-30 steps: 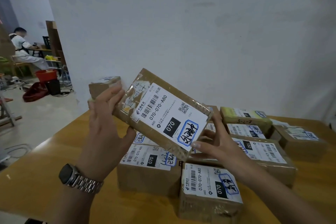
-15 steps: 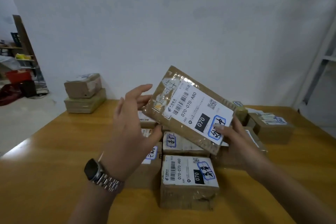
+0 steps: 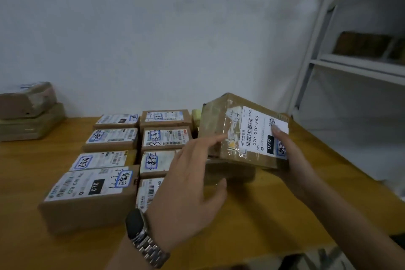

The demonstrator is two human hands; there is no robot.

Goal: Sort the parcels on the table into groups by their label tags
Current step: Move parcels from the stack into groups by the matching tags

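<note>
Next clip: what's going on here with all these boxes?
A person is sorting labelled parcels on a table. The right hand grips a tilted parcel marked 070 over the table's right side. The left hand is open, its index finger touching that parcel's taped face. Other parcels lie label-up in two columns to the left, and a stack of two sits far left by the wall.

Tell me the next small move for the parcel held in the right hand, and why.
Probably lower it flat onto the lower parcel. The right hand grips the held parcel tilted, label 070 up, just above it; the left hand, fingers straight, touches the held parcel's left edge, apparently ready to steady it.
</note>
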